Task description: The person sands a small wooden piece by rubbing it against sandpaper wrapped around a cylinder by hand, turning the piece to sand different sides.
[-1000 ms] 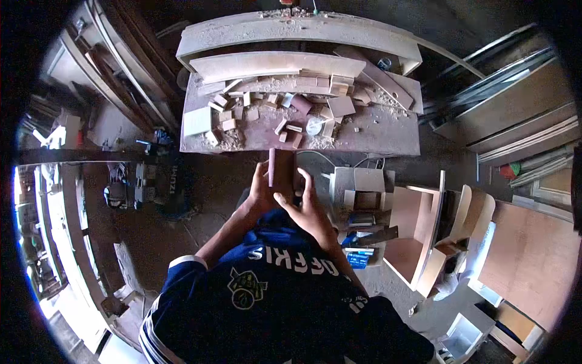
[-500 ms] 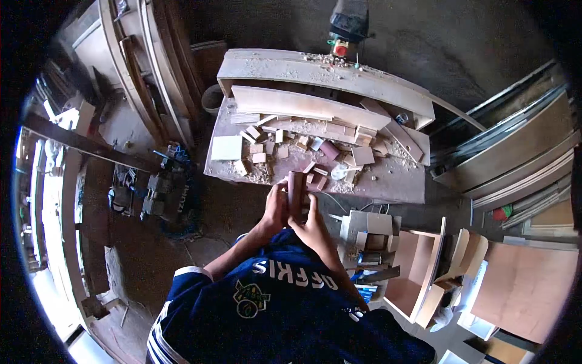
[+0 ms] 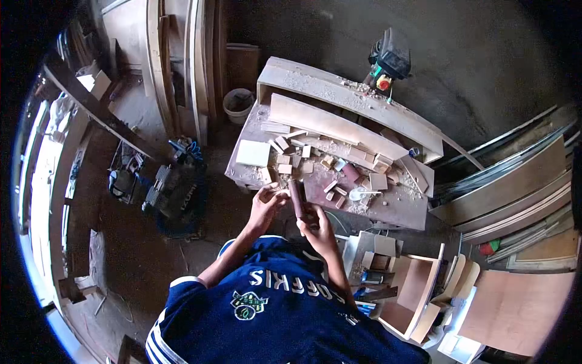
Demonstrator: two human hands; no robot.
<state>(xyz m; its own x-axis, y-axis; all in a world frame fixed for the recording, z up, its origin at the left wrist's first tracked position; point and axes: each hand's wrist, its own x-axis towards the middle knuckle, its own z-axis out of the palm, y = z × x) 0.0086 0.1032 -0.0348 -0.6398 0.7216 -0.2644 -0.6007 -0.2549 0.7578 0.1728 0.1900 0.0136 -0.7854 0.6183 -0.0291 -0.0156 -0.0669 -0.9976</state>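
My right hand (image 3: 317,229) is closed round the lower end of a long, narrow reddish-brown block (image 3: 297,199), which points up and away from me. It could be wrapped in sandpaper; I cannot tell. Just left of the block, my left hand (image 3: 267,205) has its fingertips pinched together. Something small and pale seems to show at those fingertips, too small to name. Beyond both hands, small cut wood pieces (image 3: 284,168) and a dark red roll (image 3: 350,173) lie on the worktable (image 3: 397,209).
A long wooden box (image 3: 339,91) covered in shavings lies along the table's back. Behind it stands a machine with a red button (image 3: 383,82). An air compressor (image 3: 173,194) is at left, a bucket (image 3: 238,104) at back left, an open wooden drawer box (image 3: 406,291) at right.
My left hand has come off the reddish-brown block and moved left, its fingers now pinched. The right hand keeps the block, now tilted. The view has shifted, so the table appears farther right.
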